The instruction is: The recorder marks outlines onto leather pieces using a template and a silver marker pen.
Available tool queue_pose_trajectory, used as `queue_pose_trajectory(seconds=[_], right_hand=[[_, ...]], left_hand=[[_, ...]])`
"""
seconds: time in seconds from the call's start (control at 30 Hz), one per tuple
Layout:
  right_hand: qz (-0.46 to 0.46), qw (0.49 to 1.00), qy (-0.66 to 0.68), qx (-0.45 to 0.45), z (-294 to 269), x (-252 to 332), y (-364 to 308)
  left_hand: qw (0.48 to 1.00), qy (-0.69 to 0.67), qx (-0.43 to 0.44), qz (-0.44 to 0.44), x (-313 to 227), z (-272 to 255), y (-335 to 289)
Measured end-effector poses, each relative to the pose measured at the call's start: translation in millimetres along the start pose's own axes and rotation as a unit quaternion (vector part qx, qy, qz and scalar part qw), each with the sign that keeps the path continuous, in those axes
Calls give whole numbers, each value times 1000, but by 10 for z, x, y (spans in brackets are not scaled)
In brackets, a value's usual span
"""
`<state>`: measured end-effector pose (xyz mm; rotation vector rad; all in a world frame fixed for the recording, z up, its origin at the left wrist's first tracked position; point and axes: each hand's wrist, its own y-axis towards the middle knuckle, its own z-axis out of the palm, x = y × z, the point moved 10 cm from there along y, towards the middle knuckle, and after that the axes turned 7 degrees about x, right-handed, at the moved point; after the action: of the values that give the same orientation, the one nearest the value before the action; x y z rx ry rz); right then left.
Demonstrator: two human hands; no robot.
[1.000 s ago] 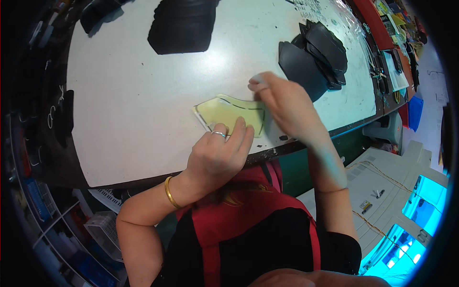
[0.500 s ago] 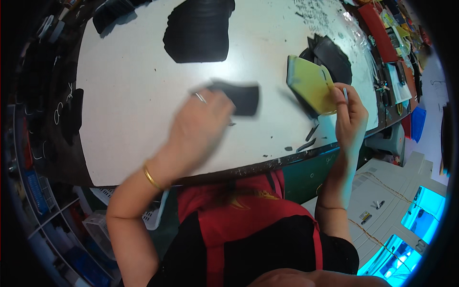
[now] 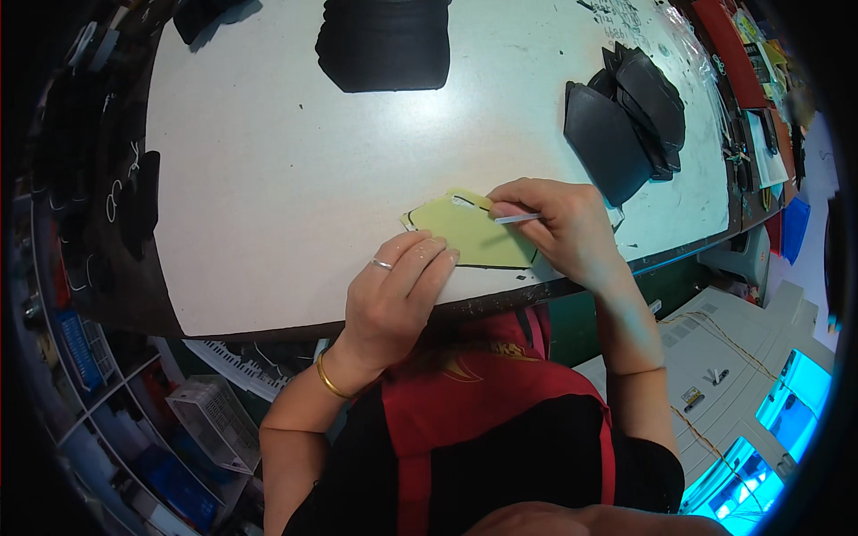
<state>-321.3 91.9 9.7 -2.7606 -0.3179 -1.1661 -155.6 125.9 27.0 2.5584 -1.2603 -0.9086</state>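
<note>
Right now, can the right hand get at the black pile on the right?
Probably yes: the pile lies just beyond the right hand, with nothing visible blocking the way. But that hand holds a thin pale stick, which may need setting down first.

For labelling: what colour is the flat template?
The template is yellow-green; the head view shows it best.

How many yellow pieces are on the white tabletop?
1: the yellow piece on the white tabletop, with the left hand on it and the right hand holding a slim pale tool over it. Another beneath could be hidden.
</note>
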Motion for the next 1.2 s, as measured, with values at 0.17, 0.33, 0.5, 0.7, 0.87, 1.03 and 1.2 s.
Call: queue_pose_trajectory(seconds=[0.17, 0.33, 0.5, 0.7, 0.87, 1.03, 1.2], right_hand=[[-2, 996, -82, -20, -14, 35, -17], [73, 995, 62, 3, -139, -347, -52], [-31, 992, -108, -65, -191, 7, -248], [-74, 977, -158, -121, -539, 211, -190], [-95, 994, -10, 51, -112, 549, 141], [-211, 956, -178, 101, 417, 855, 411], [-237, 960, -113, -97, -102, 725, 267]], left_hand=[[998, 34, 44, -7, -57, 68, 56], [990, 96, 102, 16, -144, 107, 144], [972, 168, 161, 20, -244, 219, 210], [972, 154, 164, 67, -434, 301, 227], [973, 164, 136, 87, -549, 372, 126], [975, 124, 155, 96, -582, 414, 41], [976, 172, 76, 106, -574, 365, 166]])
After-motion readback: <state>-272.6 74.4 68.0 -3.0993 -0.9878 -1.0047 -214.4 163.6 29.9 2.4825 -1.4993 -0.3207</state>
